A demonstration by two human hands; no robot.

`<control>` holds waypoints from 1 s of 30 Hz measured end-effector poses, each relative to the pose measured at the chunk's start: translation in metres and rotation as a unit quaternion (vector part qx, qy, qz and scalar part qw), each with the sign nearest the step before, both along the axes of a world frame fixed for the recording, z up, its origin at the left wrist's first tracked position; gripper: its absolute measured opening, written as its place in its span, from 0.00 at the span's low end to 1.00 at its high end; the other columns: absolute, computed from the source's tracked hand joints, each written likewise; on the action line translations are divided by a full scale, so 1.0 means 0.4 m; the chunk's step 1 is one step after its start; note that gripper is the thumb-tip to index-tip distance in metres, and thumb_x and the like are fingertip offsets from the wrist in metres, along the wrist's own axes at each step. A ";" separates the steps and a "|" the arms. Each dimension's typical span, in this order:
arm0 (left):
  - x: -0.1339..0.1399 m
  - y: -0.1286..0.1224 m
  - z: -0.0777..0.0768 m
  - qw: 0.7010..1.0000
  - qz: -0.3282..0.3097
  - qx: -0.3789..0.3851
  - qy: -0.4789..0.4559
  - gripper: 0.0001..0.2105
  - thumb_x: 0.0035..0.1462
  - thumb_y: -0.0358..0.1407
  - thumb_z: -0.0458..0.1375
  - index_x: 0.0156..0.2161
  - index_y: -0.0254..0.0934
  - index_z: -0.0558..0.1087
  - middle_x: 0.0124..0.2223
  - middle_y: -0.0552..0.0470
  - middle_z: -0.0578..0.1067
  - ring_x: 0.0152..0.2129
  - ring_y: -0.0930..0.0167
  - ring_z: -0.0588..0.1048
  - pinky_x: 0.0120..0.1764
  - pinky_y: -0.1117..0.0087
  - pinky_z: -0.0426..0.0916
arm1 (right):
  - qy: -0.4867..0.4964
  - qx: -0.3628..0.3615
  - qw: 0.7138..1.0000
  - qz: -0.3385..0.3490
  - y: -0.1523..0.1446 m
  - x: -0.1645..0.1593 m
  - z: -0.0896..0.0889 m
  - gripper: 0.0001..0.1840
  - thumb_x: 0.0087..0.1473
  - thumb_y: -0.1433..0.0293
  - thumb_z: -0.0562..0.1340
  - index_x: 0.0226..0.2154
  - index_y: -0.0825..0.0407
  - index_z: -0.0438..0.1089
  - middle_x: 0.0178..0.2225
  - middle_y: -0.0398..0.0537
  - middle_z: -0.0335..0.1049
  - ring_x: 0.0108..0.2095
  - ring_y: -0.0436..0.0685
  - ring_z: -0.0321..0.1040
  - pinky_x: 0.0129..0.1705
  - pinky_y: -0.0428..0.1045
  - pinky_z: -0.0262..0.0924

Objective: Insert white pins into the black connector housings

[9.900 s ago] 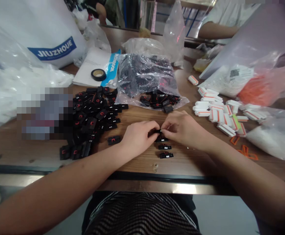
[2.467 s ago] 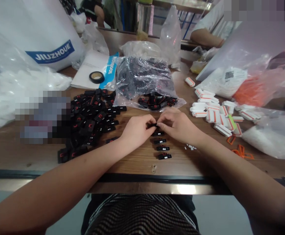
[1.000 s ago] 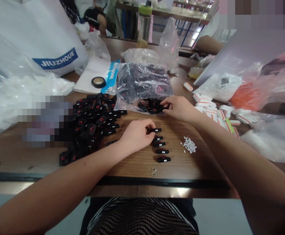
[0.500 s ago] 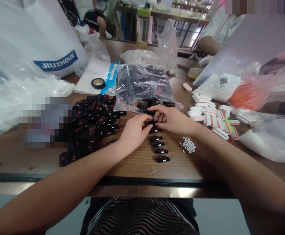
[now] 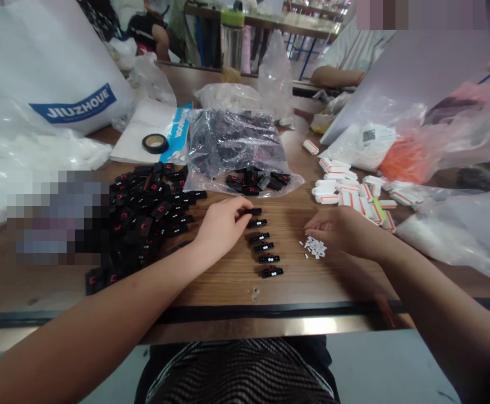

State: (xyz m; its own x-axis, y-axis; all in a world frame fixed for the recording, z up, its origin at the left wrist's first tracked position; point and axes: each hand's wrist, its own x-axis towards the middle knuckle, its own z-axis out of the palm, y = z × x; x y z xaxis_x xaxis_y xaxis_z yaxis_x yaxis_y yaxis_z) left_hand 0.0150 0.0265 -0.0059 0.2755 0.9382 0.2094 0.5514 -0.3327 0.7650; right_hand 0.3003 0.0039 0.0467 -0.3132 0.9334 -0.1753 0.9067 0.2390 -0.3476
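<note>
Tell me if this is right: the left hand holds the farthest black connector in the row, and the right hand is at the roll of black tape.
No: the head view shows the right hand beside the pile of small white pieces, not the roll of black tape. The left hand does hold the row's farthest black connector.

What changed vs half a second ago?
Right hand left the black connector and moved right and nearer the wearer, to the small white pieces; unclear whether it grips any. Left hand still holds the connector. Unchanged: row of five connectors, clear bag.
</note>
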 end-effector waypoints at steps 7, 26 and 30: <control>0.000 0.001 0.001 1.000 0.001 -0.002 -0.001 0.07 0.56 0.29 0.61 0.40 0.40 0.76 0.35 0.54 0.79 0.29 0.71 0.75 0.37 0.68 0.68 | -0.013 0.035 0.999 0.005 -0.012 -0.017 -0.004 0.12 0.51 0.66 0.61 0.20 0.48 0.75 0.21 0.42 0.75 0.23 0.53 0.67 0.26 0.48 0.56; 0.004 0.000 0.003 0.998 -0.018 -0.029 -0.047 0.06 0.55 0.27 0.62 0.38 0.38 0.76 0.36 0.53 0.81 0.31 0.71 0.78 0.38 0.69 0.71 | 0.251 0.097 0.962 0.057 0.075 -0.183 -0.033 0.07 0.54 0.66 0.64 0.28 0.50 0.75 0.34 0.46 0.74 0.37 0.55 0.69 0.44 0.52 0.62; 0.003 0.003 -0.001 0.999 -0.018 -0.023 -0.042 0.07 0.55 0.27 0.62 0.39 0.39 0.76 0.37 0.53 0.81 0.31 0.70 0.78 0.38 0.69 0.71 | 0.277 0.097 0.953 0.069 0.112 -0.218 -0.064 0.06 0.54 0.68 0.65 0.28 0.51 0.75 0.33 0.47 0.72 0.38 0.55 0.68 0.44 0.54 0.62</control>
State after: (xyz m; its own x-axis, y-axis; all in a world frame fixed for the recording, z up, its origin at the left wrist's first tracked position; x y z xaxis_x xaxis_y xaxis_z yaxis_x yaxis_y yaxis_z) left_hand 0.0162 0.0277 -0.0064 0.2926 0.9372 0.1897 0.4724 -0.3142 0.8235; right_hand 0.2132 0.0486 0.0212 -0.4297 0.8743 0.2258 0.5513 0.4520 -0.7013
